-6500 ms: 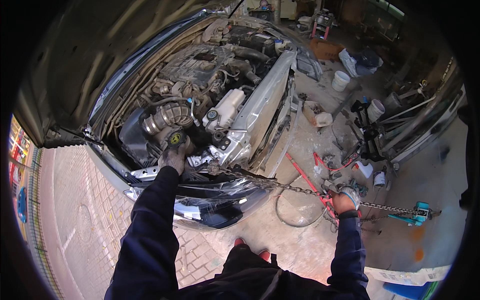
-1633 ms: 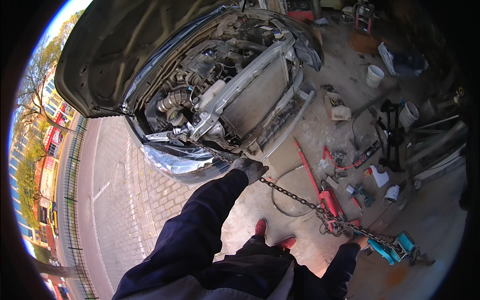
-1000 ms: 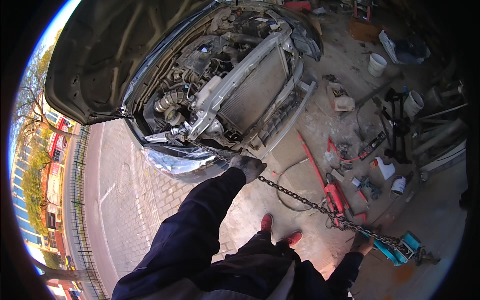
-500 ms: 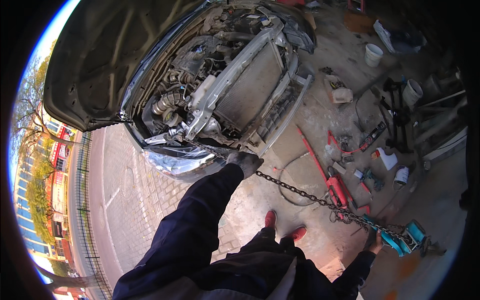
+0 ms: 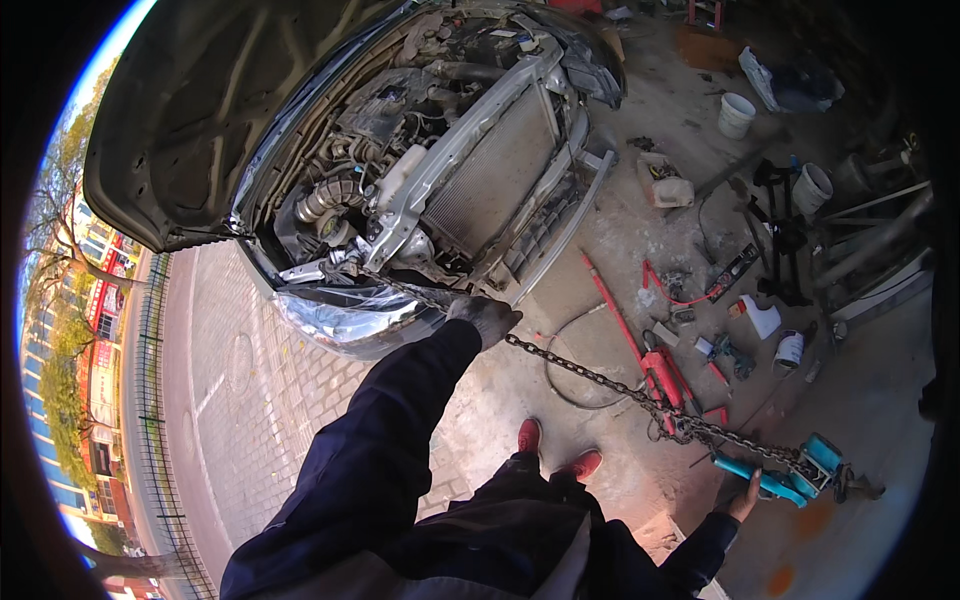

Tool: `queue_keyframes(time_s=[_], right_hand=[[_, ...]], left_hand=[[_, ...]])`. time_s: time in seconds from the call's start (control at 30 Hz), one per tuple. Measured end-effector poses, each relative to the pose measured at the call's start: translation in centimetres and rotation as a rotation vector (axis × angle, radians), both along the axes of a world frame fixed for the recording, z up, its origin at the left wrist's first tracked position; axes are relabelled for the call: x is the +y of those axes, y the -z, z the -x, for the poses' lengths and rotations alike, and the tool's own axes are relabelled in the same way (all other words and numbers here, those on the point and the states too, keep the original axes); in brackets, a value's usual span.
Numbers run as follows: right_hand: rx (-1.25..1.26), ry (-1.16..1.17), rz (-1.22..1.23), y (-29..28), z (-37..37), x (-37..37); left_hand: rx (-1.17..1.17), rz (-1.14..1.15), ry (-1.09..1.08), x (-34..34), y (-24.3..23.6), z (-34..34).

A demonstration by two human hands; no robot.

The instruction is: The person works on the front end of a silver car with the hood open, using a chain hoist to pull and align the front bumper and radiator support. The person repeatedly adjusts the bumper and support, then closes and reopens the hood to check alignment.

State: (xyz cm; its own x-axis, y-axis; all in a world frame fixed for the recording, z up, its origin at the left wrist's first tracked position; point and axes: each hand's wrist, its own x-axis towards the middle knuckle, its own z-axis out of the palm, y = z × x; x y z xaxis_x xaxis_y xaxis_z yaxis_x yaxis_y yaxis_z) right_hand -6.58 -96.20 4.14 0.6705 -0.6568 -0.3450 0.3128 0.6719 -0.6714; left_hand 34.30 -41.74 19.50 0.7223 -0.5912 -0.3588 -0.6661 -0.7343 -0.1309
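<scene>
My left hand (image 5: 484, 320), in a dark, dirty glove, is closed round a steel chain (image 5: 590, 375). The chain runs taut from the front corner of an open-hooded car (image 5: 410, 180), past my hand, to a teal lever chain hoist (image 5: 822, 455) at the lower right. Against the hoist's teal lever (image 5: 765, 477), my right hand (image 5: 742, 497) is closed, its fingers partly hidden. Slack chain hangs in a bundle near the hoist. The car's front bumper is off, and its radiator (image 5: 495, 170) and metal crossbar show.
A red hydraulic jack (image 5: 665, 375) with a long handle lies beneath the chain, beside a hose loop (image 5: 560, 385). Tools, a cordless drill (image 5: 738, 357), a white can (image 5: 789, 349) and white buckets (image 5: 736, 115) are scattered on the right. Brick paving (image 5: 270, 370) and a fence (image 5: 150, 400) lie left.
The teal lever has swung out toward the left, and my right hand has shifted slightly down along with it. My left hand keeps its hold on the chain. The whole view has shifted a little.
</scene>
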Motion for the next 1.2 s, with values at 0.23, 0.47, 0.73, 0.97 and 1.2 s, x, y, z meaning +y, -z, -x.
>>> queue_keyframes(time_s=[0.23, 0.47, 0.73, 0.97, 1.2], right_hand=[[0.255, 0.007, 0.263, 4.5, 0.0, -2.6], [0.551, 0.136, 0.299, 21.0, 1.8, -12.6], [0.509, 0.161, 0.156, 11.8, 6.7, -8.7], [-0.188, -0.024, -0.001, 2.1, 4.9, -3.8], [0.092, 0.096, 0.104, 3.7, 3.0, -5.3]], left_hand=[[0.035, -0.008, -0.039, -0.2, 1.1, -0.6], [0.101, 0.020, -0.127, -0.1, 1.7, -0.3], [0.170, 0.045, -0.370, 0.1, 6.6, -1.4], [0.091, -0.002, -0.155, -0.1, 5.2, -1.2], [0.110, -0.089, -0.100, -0.6, 4.0, -1.2]])
